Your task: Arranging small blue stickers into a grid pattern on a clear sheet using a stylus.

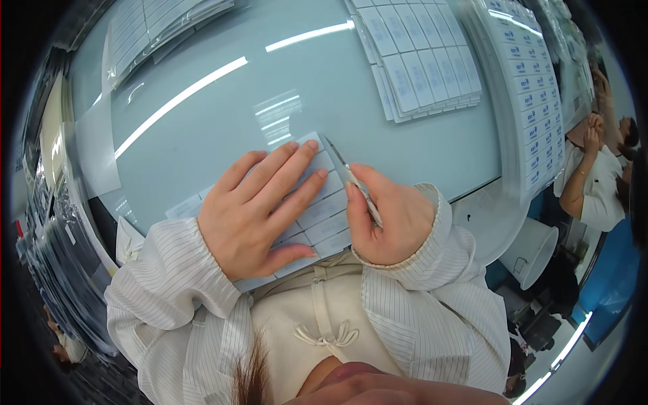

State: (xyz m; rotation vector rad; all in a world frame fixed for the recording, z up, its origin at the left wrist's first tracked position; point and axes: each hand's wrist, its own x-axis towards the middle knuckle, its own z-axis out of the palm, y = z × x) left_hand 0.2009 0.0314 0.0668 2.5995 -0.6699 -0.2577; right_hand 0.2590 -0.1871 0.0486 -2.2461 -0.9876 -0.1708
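Observation:
My left hand (260, 212) lies flat, its fingers spread, on a sheet of pale blue-white rectangular labels (329, 210) at the table's near edge. Part of that sheet is hidden under the hand. In my right hand (395, 219) is a slim craft knife (365, 196) with a light handle, pinched between thumb and fingers. Its thin pointed blade slants up and left, beside the sheet's right edge and close to my left fingertips. Whether the tip touches the sheet or table, I cannot tell.
A stack of similar label sheets (428, 67) lies at the far right of the glossy table (202, 128); another stack (152, 30) is far left. Blue-printed sheets in clear plastic (533, 101) line the right edge. Beyond stand a white bucket (533, 253) and other people (594, 169).

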